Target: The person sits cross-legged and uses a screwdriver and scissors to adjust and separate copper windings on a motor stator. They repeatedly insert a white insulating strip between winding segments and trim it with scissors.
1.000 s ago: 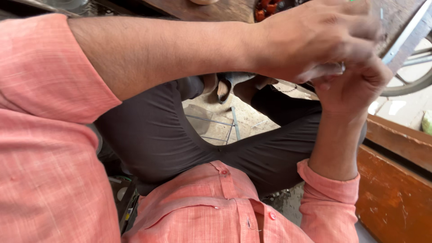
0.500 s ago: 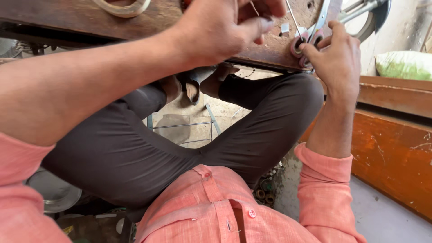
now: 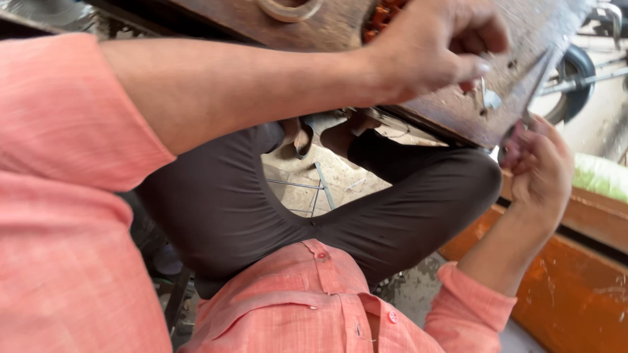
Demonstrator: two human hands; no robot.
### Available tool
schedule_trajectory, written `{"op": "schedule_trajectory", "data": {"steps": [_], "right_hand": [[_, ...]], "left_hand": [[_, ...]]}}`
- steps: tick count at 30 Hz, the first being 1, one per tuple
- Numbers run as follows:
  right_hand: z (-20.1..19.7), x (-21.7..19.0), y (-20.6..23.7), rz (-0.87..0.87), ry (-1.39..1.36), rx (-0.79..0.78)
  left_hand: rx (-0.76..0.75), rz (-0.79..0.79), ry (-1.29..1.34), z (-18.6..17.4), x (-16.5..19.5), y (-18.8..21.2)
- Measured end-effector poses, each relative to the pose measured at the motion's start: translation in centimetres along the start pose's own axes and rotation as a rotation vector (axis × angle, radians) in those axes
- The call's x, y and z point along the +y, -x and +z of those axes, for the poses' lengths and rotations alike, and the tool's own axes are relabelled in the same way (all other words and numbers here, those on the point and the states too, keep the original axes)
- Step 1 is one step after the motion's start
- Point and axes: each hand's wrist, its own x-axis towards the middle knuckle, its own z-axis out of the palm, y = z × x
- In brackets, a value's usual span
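Shirt: your salmon-pink shirt point(image 3: 307, 314) fills the near edge of the view, sleeves rolled above the forearms.
Legs: your dark trousers point(image 3: 392, 216) are folded cross-legged under the table, with bare stone floor point(image 3: 297, 173) showing in the gap between the knees.
Thin rods: a few thin metal rods point(image 3: 320, 186) lie on that floor between your legs.
Right hand: your right hand point(image 3: 540, 163) sits at the near right corner of the table, palm towards you, its grip closed around the lower end of a slim metal tool point(image 3: 533, 88).
Metal tool: it runs up and away from your right fist across the table's top; blur hides its exact kind.
Left hand: your left hand point(image 3: 435, 46) reaches across from the left and hovers above the table, thumb and forefinger pinched narrow; you seem to pinch a thin pin, though blur keeps me from telling for sure.
Small metal piece: a small shiny piece point(image 3: 490, 99) lies on the table just beneath your left fingertips, near the tool's shaft.
Table: a worn, dark wooden table point(image 3: 340, 26) with a scratched top.
Ring: a pale ring point(image 3: 288, 10) rests on the table at the far edge of view.
Red parts: a cluster of small red parts point(image 3: 383, 13) sits just beside your left wrist.
Orange wall: an orange painted low wall point(image 3: 575, 287) stands to your right.
Wheel: beyond the table's corner, a tyred wheel point(image 3: 575, 72) is partly visible.
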Motion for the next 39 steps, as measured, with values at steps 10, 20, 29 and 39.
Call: {"op": "schedule_trajectory", "data": {"steps": [10, 20, 29, 39], "right_hand": [[10.2, 1.8, 4.1, -0.301, -0.166, -0.338], [11.0, 4.2, 3.1, -0.750, 0.474, -0.310], [11.5, 3.4, 3.3, -0.750, 0.443, -0.287], [11.3, 4.0, 3.4, -0.733, 0.616, -0.135]], "left_hand": [[0.048, -0.069, 0.054, -0.6, 0.6, -0.1], [0.006, -0.094, 0.126, -0.7, 1.7, 0.5], [-0.010, -0.079, 0.121, -0.4, 1.4, 0.2], [-0.037, -0.025, 0.034, -0.4, 1.3, 0.4]]}}
